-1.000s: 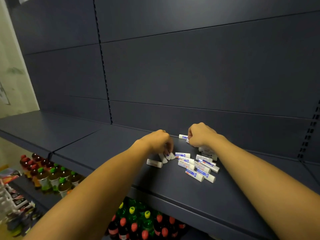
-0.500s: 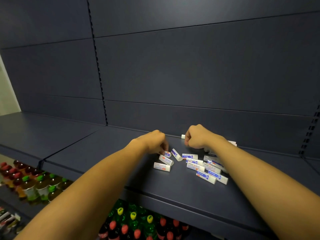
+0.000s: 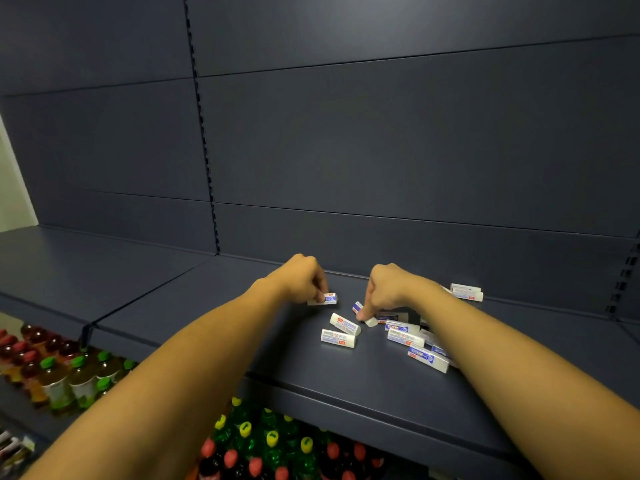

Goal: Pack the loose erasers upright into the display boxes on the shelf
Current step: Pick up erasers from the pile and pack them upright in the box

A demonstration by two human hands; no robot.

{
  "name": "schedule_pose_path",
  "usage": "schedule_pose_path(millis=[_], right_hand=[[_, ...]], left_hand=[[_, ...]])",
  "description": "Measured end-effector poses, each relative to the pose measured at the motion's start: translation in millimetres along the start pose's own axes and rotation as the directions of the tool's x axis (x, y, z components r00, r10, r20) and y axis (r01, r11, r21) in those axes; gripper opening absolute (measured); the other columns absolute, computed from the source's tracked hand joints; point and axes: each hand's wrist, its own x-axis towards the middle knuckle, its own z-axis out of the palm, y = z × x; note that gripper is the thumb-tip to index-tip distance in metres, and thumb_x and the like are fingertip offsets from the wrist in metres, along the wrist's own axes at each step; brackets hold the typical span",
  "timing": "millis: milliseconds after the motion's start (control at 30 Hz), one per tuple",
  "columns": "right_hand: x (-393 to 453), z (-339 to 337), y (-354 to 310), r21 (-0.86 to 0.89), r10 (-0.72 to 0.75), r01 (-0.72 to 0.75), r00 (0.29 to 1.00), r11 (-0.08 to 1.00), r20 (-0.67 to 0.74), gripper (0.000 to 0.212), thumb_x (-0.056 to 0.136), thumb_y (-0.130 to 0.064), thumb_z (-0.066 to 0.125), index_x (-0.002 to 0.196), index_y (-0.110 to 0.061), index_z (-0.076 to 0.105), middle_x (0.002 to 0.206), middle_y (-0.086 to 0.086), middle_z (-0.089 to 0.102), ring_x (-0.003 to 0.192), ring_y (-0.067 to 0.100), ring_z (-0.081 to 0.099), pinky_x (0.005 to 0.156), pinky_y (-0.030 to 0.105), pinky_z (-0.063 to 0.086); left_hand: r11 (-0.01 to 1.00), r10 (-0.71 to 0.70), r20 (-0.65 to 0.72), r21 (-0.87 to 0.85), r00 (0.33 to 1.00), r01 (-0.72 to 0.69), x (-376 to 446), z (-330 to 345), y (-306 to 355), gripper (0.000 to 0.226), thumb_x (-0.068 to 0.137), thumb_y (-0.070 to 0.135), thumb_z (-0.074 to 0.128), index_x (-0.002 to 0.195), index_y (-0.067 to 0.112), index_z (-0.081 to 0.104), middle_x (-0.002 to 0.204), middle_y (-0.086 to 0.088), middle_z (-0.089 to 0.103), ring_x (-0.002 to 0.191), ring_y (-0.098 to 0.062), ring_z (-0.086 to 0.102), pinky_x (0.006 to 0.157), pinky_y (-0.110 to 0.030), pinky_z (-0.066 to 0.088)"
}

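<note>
On the dark shelf (image 3: pixel 214 306), our left hand (image 3: pixel 301 278) pinches one eraser (image 3: pixel 327 298). Two loose erasers (image 3: pixel 341 332) lie between. Our right hand (image 3: pixel 384 289) curls onto another eraser (image 3: pixel 363 311) (grip partly hidden), beside the scattered pile (image 3: pixel 415 344).

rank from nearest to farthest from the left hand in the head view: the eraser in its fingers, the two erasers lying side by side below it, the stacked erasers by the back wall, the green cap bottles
1. Eraser in the left hand's fingers: touching it.
2. Two side-by-side erasers: just below and right of it.
3. Stacked erasers: far right, past the right hand.
4. Green cap bottles: lower shelf, far left.
</note>
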Motion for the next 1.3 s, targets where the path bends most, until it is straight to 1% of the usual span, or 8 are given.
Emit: schedule_pose_path(millis=[300, 433, 567, 667, 767, 900, 1067, 1300], right_hand=[[5.3, 7.0, -9.6, 0.023, 0.028, -0.028, 0.999, 0.999, -0.015, 0.026, 0.071, -0.03, 0.089, 0.087, -0.012, 0.08, 0.095, 0.004, 0.075, 0.094, 0.021, 0.069, 0.087, 0.039, 0.059], [3.3, 1.0, -9.3, 0.126, 0.052, -0.045, 0.997, 0.991, -0.051, 0.016, 0.076, -0.02, 0.085, 0.09, -0.014, 0.081, 0.097, 0.003, 0.075, 0.099, 0.021, 0.067, 0.09, 0.037, 0.057], [-8.0, -10.3, -5.7, 0.275, 0.083, -0.05, 0.99, 0.96, -0.111, 0.015, 0.077, -0.017, 0.085, 0.091, -0.016, 0.082, 0.097, 0.002, 0.075, 0.094, 0.017, 0.064, 0.081, 0.031, 0.05], [-14.7, -17.1, 2.8, 0.418, 0.144, -0.064, 0.976, 0.906, -0.163, 0.013, 0.076, -0.014, 0.085, 0.088, -0.019, 0.082, 0.091, 0.0, 0.073, 0.08, 0.013, 0.059, 0.069, 0.026, 0.046], [-22.6, -22.3, 14.9, 0.52, 0.236, -0.104, 0.952, 0.848, -0.195, 0.011, 0.074, -0.014, 0.086, 0.077, -0.024, 0.082, 0.091, 0.003, 0.074, 0.07, 0.015, 0.052, 0.063, 0.028, 0.045], [-41.8, -28.9, 34.9, 0.558, 0.315, -0.145, 0.923, 0.817, -0.221, 0.011, 0.075, -0.014, 0.086, 0.081, -0.022, 0.082, 0.088, 0.0, 0.074, 0.07, 0.015, 0.052, 0.061, 0.028, 0.045], [-71.7, -28.7, 61.7, 0.614, 0.431, -0.215, 0.873, 0.76, -0.228, 0.011, 0.073, -0.012, 0.088, 0.081, -0.017, 0.082, 0.091, 0.002, 0.075, 0.089, 0.019, 0.063, 0.069, 0.03, 0.051], [-131.2, -29.7, 95.1, 0.634, 0.552, -0.292, 0.792, 0.716, -0.26, 0.012, 0.069, -0.014, 0.089, 0.077, -0.016, 0.081, 0.075, 0.002, 0.071, 0.061, 0.016, 0.048, 0.051, 0.025, 0.038]], left_hand=[[0.999, -0.044, -0.021, -0.022, 0.999, 0.043, -4.2, -10.5, -7.8, 0.01, 0.084, 0.013, 0.078, 0.094, 0.016, 0.079, 0.099, -0.003, 0.075, 0.086, -0.012, 0.063, 0.074, -0.023, 0.049], [0.998, -0.049, -0.03, -0.045, 0.998, 0.048, -5.3, -15.1, -9.0, 0.009, 0.085, 0.014, 0.077, 0.094, 0.016, 0.079, 0.1, -0.003, 0.075, 0.089, -0.012, 0.063, 0.075, -0.023, 0.047], [0.995, -0.057, -0.055, -0.09, 0.997, 0.051, -2.3, -20.0, -5.7, 0.007, 0.084, 0.015, 0.078, 0.09, 0.018, 0.079, 0.093, 0.001, 0.073, 0.088, -0.01, 0.062, 0.078, -0.023, 0.045], [0.991, -0.044, -0.067, -0.132, 0.997, 0.035, 3.0, -23.4, 0.3, 0.007, 0.082, 0.017, 0.081, 0.088, 0.02, 0.079, 0.087, 0.004, 0.073, 0.086, -0.008, 0.063, 0.076, -0.021, 0.044], [0.989, -0.002, -0.072, -0.149, 0.997, -0.009, 11.6, -26.3, 12.1, 0.008, 0.081, 0.018, 0.082, 0.088, 0.02, 0.08, 0.082, 0.007, 0.072, 0.085, -0.006, 0.063, 0.076, -0.02, 0.044], [0.983, 0.087, -0.056, -0.154, 0.995, -0.095, 24.7, -26.6, 36.2, 0.008, 0.08, 0.018, 0.082, 0.088, 0.019, 0.081, 0.081, 0.007, 0.073, 0.083, -0.006, 0.064, 0.076, -0.02, 0.046], [0.962, 0.212, -0.024, -0.174, 0.977, -0.213, 36.6, -17.7, 75.3, 0.006, 0.081, 0.014, 0.081, 0.086, 0.017, 0.081, 0.075, 0.011, 0.071, 0.079, -0.003, 0.064, 0.074, -0.02, 0.046], [0.926, 0.332, 0.018, -0.198, 0.943, -0.322, 37.9, 3.3, 133.1, 0.005, 0.083, 0.013, 0.08, 0.088, 0.012, 0.081, 0.079, 0.006, 0.071, 0.082, -0.011, 0.067, 0.074, -0.024, 0.054]])
